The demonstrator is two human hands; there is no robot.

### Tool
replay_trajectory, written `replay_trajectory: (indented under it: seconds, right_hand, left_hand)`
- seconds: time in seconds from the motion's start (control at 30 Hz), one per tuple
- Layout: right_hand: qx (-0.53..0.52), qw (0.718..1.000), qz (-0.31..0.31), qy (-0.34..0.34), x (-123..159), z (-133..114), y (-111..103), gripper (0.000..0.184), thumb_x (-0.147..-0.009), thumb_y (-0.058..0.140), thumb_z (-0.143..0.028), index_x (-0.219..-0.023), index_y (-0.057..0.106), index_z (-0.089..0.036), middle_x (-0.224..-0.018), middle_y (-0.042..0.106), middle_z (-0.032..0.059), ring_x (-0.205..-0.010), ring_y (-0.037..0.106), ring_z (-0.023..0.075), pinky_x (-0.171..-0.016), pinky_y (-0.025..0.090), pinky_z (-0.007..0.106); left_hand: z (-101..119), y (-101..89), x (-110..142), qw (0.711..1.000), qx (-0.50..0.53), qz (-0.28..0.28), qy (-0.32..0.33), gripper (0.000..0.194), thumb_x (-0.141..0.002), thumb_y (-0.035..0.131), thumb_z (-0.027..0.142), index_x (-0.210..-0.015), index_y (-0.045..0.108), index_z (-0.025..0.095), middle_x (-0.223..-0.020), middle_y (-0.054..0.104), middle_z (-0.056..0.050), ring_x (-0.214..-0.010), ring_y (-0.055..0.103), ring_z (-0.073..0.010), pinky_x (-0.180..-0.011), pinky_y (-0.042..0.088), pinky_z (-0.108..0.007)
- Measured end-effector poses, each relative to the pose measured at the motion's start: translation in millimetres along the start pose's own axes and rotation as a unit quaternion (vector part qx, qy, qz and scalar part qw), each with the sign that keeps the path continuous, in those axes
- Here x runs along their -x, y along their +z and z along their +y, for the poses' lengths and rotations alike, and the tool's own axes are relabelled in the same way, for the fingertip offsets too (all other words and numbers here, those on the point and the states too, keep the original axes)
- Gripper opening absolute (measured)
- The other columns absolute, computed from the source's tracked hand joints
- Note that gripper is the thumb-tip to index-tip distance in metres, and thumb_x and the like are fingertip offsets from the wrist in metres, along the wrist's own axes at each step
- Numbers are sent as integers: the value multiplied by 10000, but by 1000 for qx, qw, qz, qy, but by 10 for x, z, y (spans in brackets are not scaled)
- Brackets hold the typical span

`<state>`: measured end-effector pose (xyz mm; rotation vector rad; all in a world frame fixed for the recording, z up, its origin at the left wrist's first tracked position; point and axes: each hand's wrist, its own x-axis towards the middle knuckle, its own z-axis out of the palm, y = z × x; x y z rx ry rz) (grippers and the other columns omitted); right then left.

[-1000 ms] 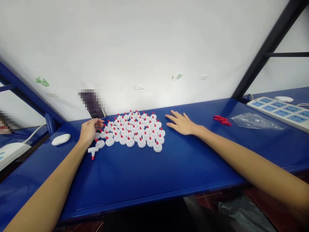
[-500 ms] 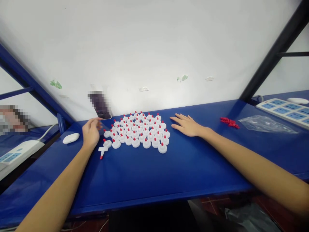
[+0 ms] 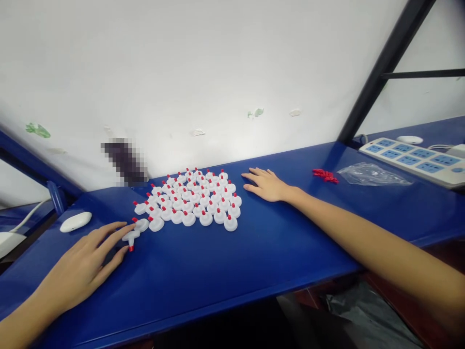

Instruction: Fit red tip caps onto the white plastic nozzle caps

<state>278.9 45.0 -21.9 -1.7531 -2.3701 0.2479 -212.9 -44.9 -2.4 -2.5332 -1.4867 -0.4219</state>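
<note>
Many white plastic nozzle caps with red tips [image 3: 189,219] stand in a close cluster on the blue table [image 3: 203,271]. At the cluster's left front, one white nozzle cap [image 3: 131,236] lies on its side, red tip toward me. My left hand [image 3: 89,259] is beside that cap, fingers and thumb apart around its left side; whether the fingertips touch it I cannot tell. My right hand [image 3: 267,185] lies flat with fingers spread, just right of the cluster, holding nothing.
A small pile of red tips [image 3: 325,176] and a clear plastic bag [image 3: 374,174] lie to the right, before a power strip [image 3: 414,157]. A white oval case [image 3: 75,222] sits at the left. A blurred phone [image 3: 125,162] leans on the wall behind.
My left hand has come back from near the phone toward me, its fingers opening beside the tipped cap. The view has turned a little right. My right hand stays flat by the cluster.
</note>
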Motion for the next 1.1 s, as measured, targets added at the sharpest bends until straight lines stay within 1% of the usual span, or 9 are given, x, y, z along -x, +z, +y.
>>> replay_trajectory:
  seconds: [0.13,0.33,0.47,0.53,0.67,0.8,0.93,1.0,1.1]
  right_hand:
    - [1,1000,1,-6,-1,7,-1,696,-972,255,-657,-1542,353,-270,-1627,265,138,-1499,223,374,-1172,177,645]
    - [-4,1000,3,-10,-7,4,-38,669,-975,296,-637,-1526,386,-268,-1614,291,152,-1493,245,359,-1165,190,636]
    - [-5,1000,13,-9,-10,1,-34,646,-971,328,-628,-1508,416,-279,-1598,323,154,-1473,286,362,-1151,212,627]
    - [-4,1000,26,-9,-17,15,-11,624,-970,353,-611,-1486,447,-274,-1588,343,147,-1460,308,363,-1144,226,622]
    - [-41,994,98,-25,-11,40,-10,503,-975,413,-462,-1380,558,-202,-1439,543,134,-1315,504,310,-1104,353,518]
    - [-75,964,217,-137,98,-132,-146,356,-960,407,-283,-1127,696,-160,-1122,715,109,-1038,650,239,-947,470,379]
    - [-92,913,250,-310,291,-516,-237,279,-930,438,-207,-1008,703,-168,-867,730,58,-770,644,173,-775,473,332]
    - [-86,888,248,-377,371,-675,-215,236,-914,464,-210,-966,690,-165,-799,715,44,-692,615,154,-709,454,308]
    - [-51,877,226,-420,434,-789,-138,191,-895,498,-230,-917,678,-170,-751,689,35,-646,583,142,-661,421,288]
  left_hand:
    - [-27,-13,-82,998,2,0,68,446,-888,491,505,-1331,519,539,-1147,724,39,-986,704,-296,-897,567,-478]
    - [6,-38,4,998,44,-14,31,390,-873,537,489,-1259,585,513,-1154,713,62,-1004,706,-277,-926,571,-437]
    - [453,-27,-80,993,83,52,65,244,-827,624,439,-1062,651,379,-1043,706,-5,-895,702,-253,-790,583,-375]
    - [737,11,-186,989,47,93,103,184,-816,662,409,-966,648,303,-989,698,-41,-843,688,-249,-779,562,-388]
    - [1112,127,-429,978,7,94,184,209,-886,620,417,-903,679,217,-923,684,-79,-797,669,-223,-728,532,-349]
    - [1176,196,-545,984,1,32,177,375,-980,457,497,-1046,699,219,-943,690,-82,-791,667,-218,-710,511,-329]
    - [1164,172,-506,990,-28,-21,138,450,-995,384,534,-1170,672,235,-904,699,-69,-744,669,-221,-683,484,-322]
    - [1172,145,-470,995,-32,-22,95,425,-991,387,522,-1104,675,231,-877,702,-62,-728,666,-217,-662,463,-314]
    - [1209,105,-423,999,-14,-15,31,381,-981,412,482,-796,606,212,-705,637,-28,-604,601,-186,-573,396,-297]
